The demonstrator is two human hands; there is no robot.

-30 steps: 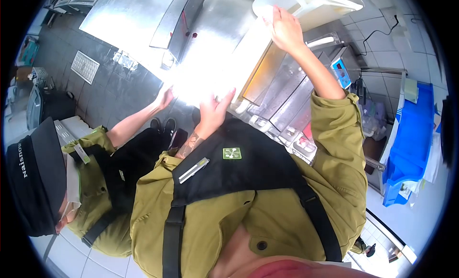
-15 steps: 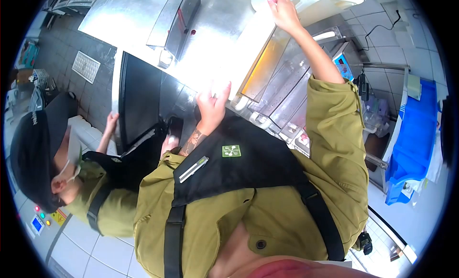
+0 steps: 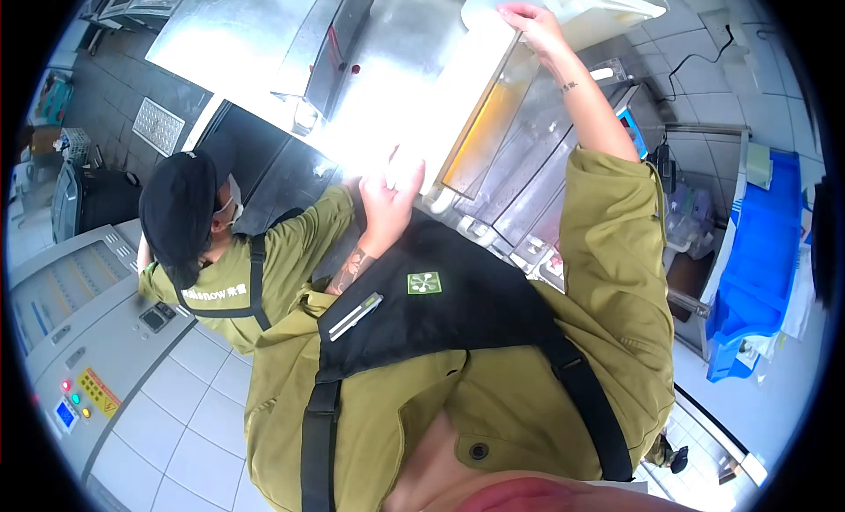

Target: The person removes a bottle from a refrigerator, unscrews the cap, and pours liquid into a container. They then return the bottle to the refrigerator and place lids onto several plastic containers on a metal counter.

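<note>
My left hand [image 3: 391,193] is near the close end of a long, glaring white board [image 3: 465,94]. Its fingers look curled together, but glare washes out the tips and whatever they hold. At the board's far end is my right hand [image 3: 534,30], fingers pressed together with the tips pointing left. Anything between them is too small or too bright to name. Along the right side of the board runs an amber, see-through panel [image 3: 482,134].
Beyond the board lies a shiny steel counter [image 3: 400,46] with a box-shaped steel unit [image 3: 327,50]. A co-worker in a black cap [image 3: 187,208] stands close on my left, near a control panel [image 3: 75,398]. On the right are a blue tray [image 3: 753,274] and a white container [image 3: 607,6].
The co-worker has straightened and turned, moving closer to my left arm; the dark door they held is no longer seen standing open. My right hand has shifted slightly down and rotated.
</note>
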